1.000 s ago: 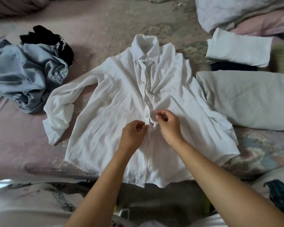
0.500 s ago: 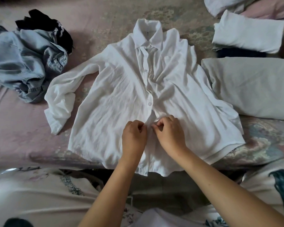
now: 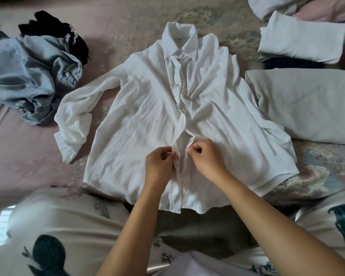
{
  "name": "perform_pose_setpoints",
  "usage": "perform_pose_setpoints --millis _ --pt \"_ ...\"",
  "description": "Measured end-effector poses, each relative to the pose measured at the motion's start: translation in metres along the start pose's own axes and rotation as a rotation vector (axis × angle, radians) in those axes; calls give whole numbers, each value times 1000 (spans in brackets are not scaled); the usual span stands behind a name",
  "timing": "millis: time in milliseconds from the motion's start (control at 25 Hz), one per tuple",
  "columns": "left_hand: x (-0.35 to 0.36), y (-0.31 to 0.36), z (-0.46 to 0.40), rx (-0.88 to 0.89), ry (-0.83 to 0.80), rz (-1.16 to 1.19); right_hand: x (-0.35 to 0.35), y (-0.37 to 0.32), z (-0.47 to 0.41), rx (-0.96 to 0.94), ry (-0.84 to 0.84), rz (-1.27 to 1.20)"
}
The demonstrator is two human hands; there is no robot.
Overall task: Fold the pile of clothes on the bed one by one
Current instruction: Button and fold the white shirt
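A white shirt (image 3: 147, 120) lies front-up, spread across the near middle of the bed (image 3: 28, 156). The left hand (image 3: 158, 165) and right hand (image 3: 206, 158) each pinch its button placket. The cloth looks thin, light and limp, probably best taken by seams or hem.

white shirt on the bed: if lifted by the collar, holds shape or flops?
Probably flops: the white shirt lies creased all over, and its sleeve is bunched and bent on the bed. The cloth looks thin, so likely light. The left hand and right hand pinch the front placket; the unfastened lower part may gape.
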State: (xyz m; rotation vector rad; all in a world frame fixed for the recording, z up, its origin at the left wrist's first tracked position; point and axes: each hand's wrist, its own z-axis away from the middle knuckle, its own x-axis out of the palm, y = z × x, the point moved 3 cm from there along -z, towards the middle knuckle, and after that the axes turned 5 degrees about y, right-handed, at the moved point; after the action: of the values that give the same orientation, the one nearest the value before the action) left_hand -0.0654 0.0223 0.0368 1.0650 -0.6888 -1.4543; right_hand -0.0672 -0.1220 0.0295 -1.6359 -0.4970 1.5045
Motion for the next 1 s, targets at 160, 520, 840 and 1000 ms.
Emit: perform_pose_setpoints --millis 160,520,840,1000 --pt "6 -2 1 -13 11 38 -3 2 7 44 -160 4" --pt "10 -7 7 -137 -68 266 -4 4 13 150 -129 -216" --pt "13 -5 10 -3 36 148 -3 2 12 130 -147 -176" --pt "19 1 15 210 90 -71 1 0 14 128 -124 -116"
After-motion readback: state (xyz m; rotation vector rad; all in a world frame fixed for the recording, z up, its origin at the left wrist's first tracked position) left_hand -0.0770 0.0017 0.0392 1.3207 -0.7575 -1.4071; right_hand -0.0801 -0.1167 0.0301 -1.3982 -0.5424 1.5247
